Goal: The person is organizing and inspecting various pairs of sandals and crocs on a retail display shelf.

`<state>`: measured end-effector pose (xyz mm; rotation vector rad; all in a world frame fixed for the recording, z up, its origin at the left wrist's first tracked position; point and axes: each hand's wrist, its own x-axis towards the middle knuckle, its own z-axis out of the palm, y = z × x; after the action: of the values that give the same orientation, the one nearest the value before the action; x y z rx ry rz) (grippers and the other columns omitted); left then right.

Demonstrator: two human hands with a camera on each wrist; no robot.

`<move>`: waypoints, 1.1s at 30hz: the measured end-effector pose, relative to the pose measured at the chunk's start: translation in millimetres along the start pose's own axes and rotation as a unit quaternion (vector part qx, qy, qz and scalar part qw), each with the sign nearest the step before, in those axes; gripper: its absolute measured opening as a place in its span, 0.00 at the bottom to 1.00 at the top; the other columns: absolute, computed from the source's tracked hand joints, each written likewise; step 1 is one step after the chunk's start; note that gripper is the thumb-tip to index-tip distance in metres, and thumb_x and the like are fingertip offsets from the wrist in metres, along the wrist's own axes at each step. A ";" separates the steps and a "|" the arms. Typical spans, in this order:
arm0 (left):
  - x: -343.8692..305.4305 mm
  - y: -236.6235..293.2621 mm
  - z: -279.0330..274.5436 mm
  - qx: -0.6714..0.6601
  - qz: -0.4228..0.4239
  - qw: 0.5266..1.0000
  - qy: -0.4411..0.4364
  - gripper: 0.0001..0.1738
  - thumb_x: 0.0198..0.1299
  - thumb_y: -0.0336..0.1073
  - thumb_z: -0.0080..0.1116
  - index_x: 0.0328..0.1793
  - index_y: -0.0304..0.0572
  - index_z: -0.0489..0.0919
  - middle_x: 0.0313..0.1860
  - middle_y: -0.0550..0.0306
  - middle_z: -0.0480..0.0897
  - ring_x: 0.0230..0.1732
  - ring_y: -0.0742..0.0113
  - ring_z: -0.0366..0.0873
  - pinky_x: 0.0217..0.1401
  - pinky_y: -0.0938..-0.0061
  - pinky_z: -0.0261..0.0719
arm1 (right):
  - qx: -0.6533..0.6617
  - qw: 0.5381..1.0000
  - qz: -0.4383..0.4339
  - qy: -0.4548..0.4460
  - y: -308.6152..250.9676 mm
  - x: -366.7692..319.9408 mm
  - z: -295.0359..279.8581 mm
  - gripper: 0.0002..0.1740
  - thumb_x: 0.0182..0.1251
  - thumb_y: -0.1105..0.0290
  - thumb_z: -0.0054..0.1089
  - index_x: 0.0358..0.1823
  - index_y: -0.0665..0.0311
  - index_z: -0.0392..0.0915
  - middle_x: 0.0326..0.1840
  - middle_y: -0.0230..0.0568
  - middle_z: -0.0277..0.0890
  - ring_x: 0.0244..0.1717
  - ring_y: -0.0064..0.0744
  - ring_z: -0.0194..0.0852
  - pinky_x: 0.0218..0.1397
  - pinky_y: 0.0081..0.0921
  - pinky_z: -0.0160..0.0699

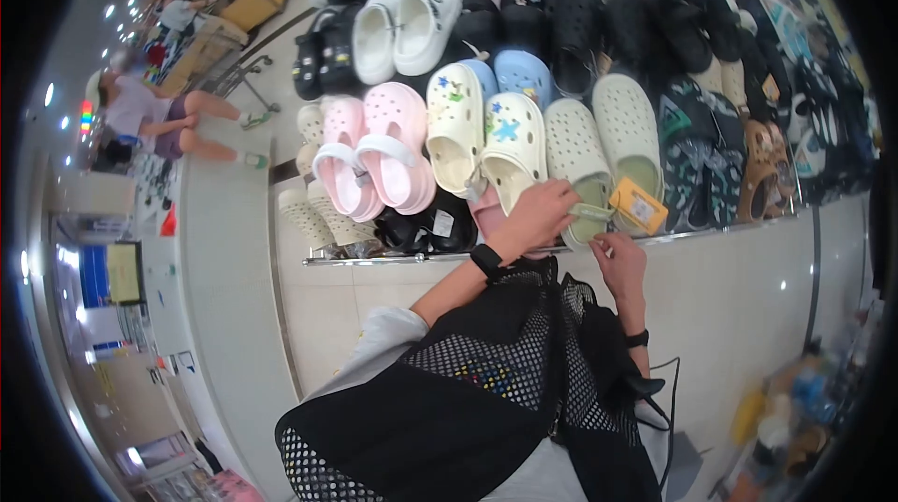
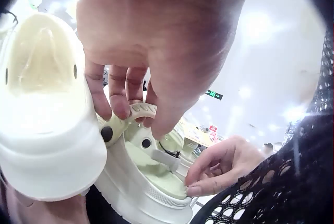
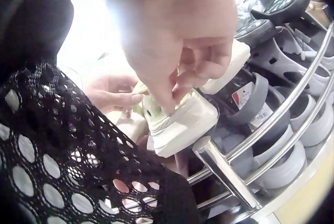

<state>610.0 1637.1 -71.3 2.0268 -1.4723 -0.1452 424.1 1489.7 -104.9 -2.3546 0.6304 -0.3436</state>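
Observation:
A cream clog with a pale green insole (image 1: 585, 221) lies at the front edge of the display, its heel toward the person. The left hand (image 1: 544, 214) grips its strap, with fingers curled over it and the thumb beneath (image 2: 156, 51). At the heel, the right hand (image 1: 622, 263) pinches the rim between thumb and forefinger; in the right wrist view this hand (image 3: 177, 46) is at the white heel (image 3: 185, 127). The matching clog (image 1: 627, 128) sits to the right, with a yellow tag (image 1: 639, 206) at its heel end.
Cream clogs with charms (image 1: 514, 142) and pink clogs (image 1: 398, 146) lie left of the held one, dark patterned ones (image 1: 702, 156) to the right. A metal rail (image 1: 374, 261) runs along the front. A person (image 1: 154, 114) is seated at far left, near a cart (image 1: 234, 72).

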 end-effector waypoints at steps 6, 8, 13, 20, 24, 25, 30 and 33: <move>-1.9 -1.8 3.6 -0.003 -0.017 1.000 0.013 0.15 0.58 0.38 0.68 0.50 0.44 0.81 0.46 0.53 0.79 0.49 0.49 0.80 0.52 0.58 0.80 | -0.086 0.984 -0.157 -0.018 2.5 6.3 -0.7 0.06 0.65 0.66 0.71 0.38 0.58 0.87 0.33 0.38 0.77 0.33 0.45 0.82 0.35 0.39 0.78; -2.5 -2.0 3.6 -0.002 -0.014 1.000 0.019 0.15 0.58 0.38 0.68 0.50 0.44 0.81 0.46 0.53 0.79 0.49 0.49 0.79 0.51 0.58 0.80 | -0.098 0.981 -0.165 -0.024 -0.4 7.1 -0.9 0.05 0.66 0.67 0.70 0.39 0.58 0.86 0.33 0.38 0.76 0.34 0.44 0.82 0.35 0.39 0.78; -1.8 -1.5 4.8 0.002 -0.014 1.000 0.015 0.16 0.58 0.38 0.68 0.51 0.45 0.81 0.45 0.53 0.79 0.51 0.50 0.79 0.52 0.58 0.79 | -0.137 0.969 -0.206 -0.025 3.2 4.8 2.0 0.04 0.67 0.69 0.66 0.41 0.58 0.84 0.34 0.38 0.74 0.33 0.45 0.81 0.34 0.40 0.79; -0.3 -1.9 7.5 0.015 0.005 1.000 0.008 0.16 0.58 0.39 0.69 0.51 0.46 0.82 0.45 0.55 0.80 0.50 0.51 0.79 0.51 0.58 0.79 | -0.133 0.968 -0.210 0.018 0.6 4.0 6.2 0.05 0.64 0.74 0.60 0.40 0.57 0.77 0.37 0.38 0.73 0.33 0.43 0.81 0.32 0.39 0.78; -1.1 -2.7 7.7 0.030 0.008 1.000 0.004 0.16 0.58 0.42 0.69 0.50 0.46 0.82 0.45 0.55 0.80 0.49 0.52 0.80 0.51 0.58 0.79 | -0.110 0.967 -0.231 0.015 0.2 8.3 3.2 0.05 0.63 0.74 0.61 0.39 0.56 0.77 0.37 0.37 0.73 0.35 0.41 0.81 0.33 0.38 0.78; -1.3 -3.2 7.9 0.030 0.007 1.000 0.007 0.16 0.58 0.42 0.69 0.50 0.47 0.82 0.45 0.55 0.80 0.49 0.52 0.80 0.51 0.59 0.79 | -0.110 0.967 -0.231 0.015 0.0 8.5 1.6 0.05 0.63 0.74 0.61 0.39 0.56 0.77 0.37 0.37 0.73 0.35 0.41 0.81 0.33 0.38 0.78; -2.4 -5.0 8.6 0.033 0.004 0.999 -0.001 0.17 0.58 0.43 0.69 0.51 0.47 0.82 0.45 0.56 0.81 0.50 0.53 0.80 0.52 0.59 0.79 | -0.132 0.961 -0.241 -0.008 -1.3 9.5 -5.2 0.05 0.58 0.73 0.63 0.36 0.56 0.81 0.37 0.34 0.75 0.37 0.38 0.82 0.34 0.36 0.80; -1.9 -5.1 8.9 0.034 0.005 0.999 -0.004 0.17 0.59 0.43 0.68 0.52 0.47 0.83 0.45 0.57 0.81 0.50 0.53 0.80 0.53 0.59 0.79 | -0.135 0.959 -0.249 -0.008 -2.3 10.3 -5.3 0.06 0.57 0.72 0.63 0.36 0.55 0.82 0.38 0.32 0.76 0.38 0.37 0.82 0.35 0.35 0.81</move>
<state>609.7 1636.0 -81.6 2.0749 -1.5109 -0.1018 431.5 1482.9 -98.7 -2.7628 0.0634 -0.4833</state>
